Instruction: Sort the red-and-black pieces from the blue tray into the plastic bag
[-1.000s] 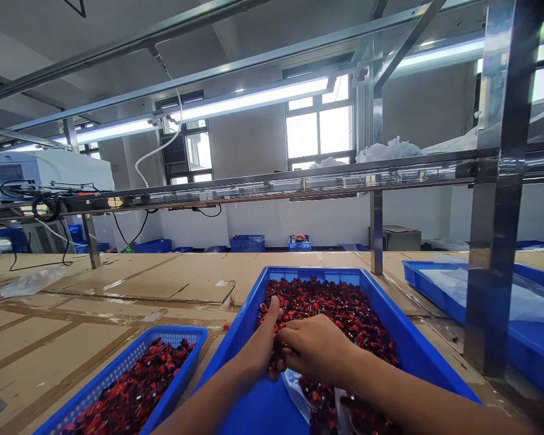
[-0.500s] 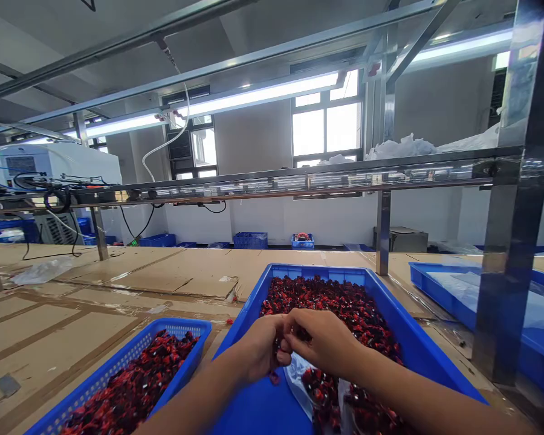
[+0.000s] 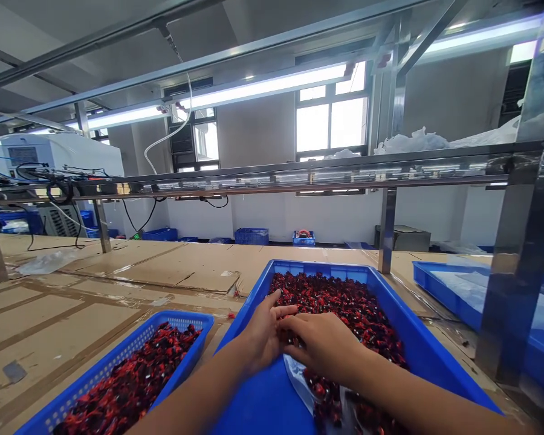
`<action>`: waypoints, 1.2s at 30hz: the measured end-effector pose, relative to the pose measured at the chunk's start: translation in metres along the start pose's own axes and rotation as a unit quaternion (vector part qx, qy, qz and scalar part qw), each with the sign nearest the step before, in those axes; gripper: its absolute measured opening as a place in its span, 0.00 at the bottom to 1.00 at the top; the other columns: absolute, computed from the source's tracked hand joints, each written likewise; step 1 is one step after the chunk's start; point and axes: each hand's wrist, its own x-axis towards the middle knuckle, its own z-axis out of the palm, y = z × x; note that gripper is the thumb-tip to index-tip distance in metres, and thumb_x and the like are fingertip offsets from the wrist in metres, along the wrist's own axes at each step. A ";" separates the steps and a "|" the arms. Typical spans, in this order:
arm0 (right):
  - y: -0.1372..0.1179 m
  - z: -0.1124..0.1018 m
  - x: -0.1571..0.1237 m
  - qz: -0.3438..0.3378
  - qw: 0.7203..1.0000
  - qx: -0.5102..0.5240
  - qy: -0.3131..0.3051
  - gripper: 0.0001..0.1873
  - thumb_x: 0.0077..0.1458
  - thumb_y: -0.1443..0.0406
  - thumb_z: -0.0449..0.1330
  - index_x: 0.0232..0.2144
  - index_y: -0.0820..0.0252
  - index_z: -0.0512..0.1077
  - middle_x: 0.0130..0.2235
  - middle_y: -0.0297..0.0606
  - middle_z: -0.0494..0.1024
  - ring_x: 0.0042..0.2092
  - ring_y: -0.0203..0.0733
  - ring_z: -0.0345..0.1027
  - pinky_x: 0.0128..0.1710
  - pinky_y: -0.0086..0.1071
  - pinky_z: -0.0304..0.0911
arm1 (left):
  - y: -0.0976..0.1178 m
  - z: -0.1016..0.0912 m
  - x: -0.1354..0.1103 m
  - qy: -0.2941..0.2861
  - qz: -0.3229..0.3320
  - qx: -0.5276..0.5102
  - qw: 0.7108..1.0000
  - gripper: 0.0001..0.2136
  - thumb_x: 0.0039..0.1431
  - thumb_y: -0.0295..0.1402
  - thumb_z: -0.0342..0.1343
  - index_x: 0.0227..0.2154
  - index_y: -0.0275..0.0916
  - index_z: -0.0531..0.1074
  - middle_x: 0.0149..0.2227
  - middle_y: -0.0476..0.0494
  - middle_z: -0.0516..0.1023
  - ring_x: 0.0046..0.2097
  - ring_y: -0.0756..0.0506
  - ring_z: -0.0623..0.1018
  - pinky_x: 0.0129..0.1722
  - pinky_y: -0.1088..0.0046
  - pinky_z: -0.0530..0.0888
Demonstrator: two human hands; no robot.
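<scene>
A large blue tray [image 3: 428, 356] in front of me holds a heap of small red and black parts [image 3: 344, 302]. My left hand [image 3: 263, 332] reaches into the near end of the heap with its fingers stretched out and spread on the parts. My right hand [image 3: 324, 344] lies beside it, knuckles up, fingers curled down into the parts; what they grip is hidden. A clear plastic bag [image 3: 301, 377] with more of these parts lies under my right wrist in the tray.
A smaller blue mesh basket [image 3: 95, 386] of the same red and black parts stands at the lower left on the cardboard-covered bench [image 3: 72, 314]. Another blue tray [image 3: 439, 287] with clear plastic sits at the right behind a steel post [image 3: 517, 266]. A steel shelf rail [image 3: 299, 178] runs overhead.
My left hand has opened from a pinch and reached forward onto the heap. My right hand has dropped lower onto the parts. The view has tilted slightly.
</scene>
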 end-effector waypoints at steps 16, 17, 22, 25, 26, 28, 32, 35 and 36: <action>0.022 -0.008 0.007 0.050 0.980 0.139 0.133 0.07 0.59 0.64 0.59 0.40 0.56 0.74 0.36 0.36 0.80 0.38 0.43 0.73 0.36 0.32 0.62 | -0.004 -0.009 0.003 -0.138 0.161 0.043 0.976 0.13 0.53 0.22 0.60 0.43 0.32 0.75 0.37 0.39 0.77 0.36 0.48 0.76 0.48 0.64 0.73; 0.024 -0.008 0.008 0.033 0.979 0.149 0.136 0.08 0.58 0.65 0.60 0.41 0.55 0.74 0.39 0.36 0.80 0.40 0.43 0.73 0.39 0.33 0.62 | -0.003 -0.009 0.003 -0.135 0.172 0.040 0.975 0.14 0.53 0.22 0.61 0.44 0.32 0.75 0.40 0.38 0.77 0.36 0.48 0.76 0.47 0.65 0.73; 0.033 -0.010 0.008 -0.024 0.980 0.135 0.144 0.13 0.57 0.69 0.61 0.45 0.55 0.73 0.40 0.37 0.78 0.43 0.42 0.71 0.43 0.33 0.63 | -0.001 -0.010 0.004 -0.110 0.190 0.032 0.975 0.17 0.53 0.24 0.63 0.47 0.33 0.72 0.45 0.36 0.76 0.39 0.46 0.77 0.46 0.65 0.73; 0.034 -0.011 0.006 -0.048 0.982 0.113 0.147 0.12 0.56 0.68 0.63 0.44 0.57 0.73 0.37 0.37 0.76 0.40 0.41 0.71 0.40 0.32 0.63 | -0.001 -0.011 0.003 -0.108 0.188 0.038 0.976 0.18 0.52 0.26 0.65 0.47 0.33 0.73 0.41 0.36 0.77 0.38 0.46 0.77 0.44 0.66 0.73; 0.033 -0.011 0.006 -0.055 0.981 0.112 0.147 0.12 0.56 0.67 0.64 0.44 0.57 0.73 0.37 0.37 0.76 0.40 0.41 0.71 0.40 0.32 0.63 | -0.001 -0.011 0.003 -0.111 0.185 0.037 0.976 0.18 0.52 0.27 0.65 0.47 0.32 0.73 0.39 0.37 0.77 0.37 0.46 0.76 0.43 0.67 0.73; 0.032 -0.012 0.005 -0.063 0.980 0.118 0.148 0.13 0.54 0.66 0.65 0.43 0.57 0.73 0.37 0.36 0.77 0.39 0.41 0.71 0.40 0.32 0.64 | -0.002 -0.011 0.003 -0.122 0.180 0.033 0.975 0.18 0.51 0.28 0.66 0.46 0.32 0.74 0.35 0.40 0.76 0.34 0.47 0.75 0.41 0.68 0.72; 0.029 -0.013 0.005 -0.067 0.974 0.138 0.164 0.14 0.53 0.68 0.65 0.44 0.56 0.72 0.38 0.36 0.78 0.40 0.41 0.72 0.41 0.33 0.65 | -0.002 -0.010 0.003 -0.136 0.183 0.031 0.973 0.17 0.50 0.30 0.67 0.44 0.33 0.75 0.30 0.44 0.75 0.29 0.50 0.72 0.38 0.71 0.70; 0.029 -0.012 0.005 -0.076 0.967 0.158 0.186 0.15 0.55 0.68 0.63 0.45 0.55 0.72 0.40 0.36 0.79 0.42 0.41 0.72 0.43 0.33 0.65 | 0.000 -0.010 0.002 -0.145 0.183 0.042 0.971 0.16 0.52 0.32 0.66 0.43 0.34 0.76 0.30 0.45 0.74 0.29 0.52 0.71 0.36 0.74 0.69; 0.029 -0.012 0.005 -0.078 0.964 0.166 0.192 0.13 0.55 0.68 0.62 0.45 0.54 0.72 0.40 0.36 0.79 0.42 0.41 0.72 0.43 0.33 0.65 | 0.000 -0.010 0.002 -0.151 0.183 0.047 0.970 0.15 0.53 0.33 0.66 0.44 0.34 0.77 0.31 0.44 0.75 0.30 0.51 0.72 0.36 0.74 0.69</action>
